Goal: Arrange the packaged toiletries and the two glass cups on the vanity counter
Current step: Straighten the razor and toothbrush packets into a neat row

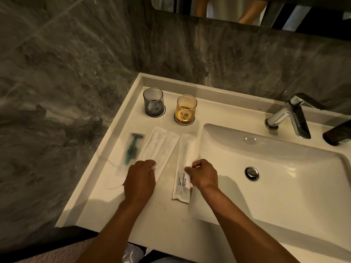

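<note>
On the white vanity counter (106, 196) a grey glass cup (153, 102) and an amber glass cup (186, 109) stand upright on round coasters at the back. In front of them lie a clear packet with a green razor (132, 148), two overlapping white packets (160, 149), and a white packet marked BRUSHING TEETH (184, 164). My left hand (140, 180) rests palm down on the near end of the overlapping white packets. My right hand (204, 174) pinches the right edge of the BRUSHING TEETH packet between thumb and fingers.
A white sink basin (275, 179) with a metal drain (251, 173) lies right of the packets, almost touching them. A chrome tap (292, 116) stands behind it. A dark object (337, 133) sits at the right edge. Grey marble walls enclose the counter on the left and back.
</note>
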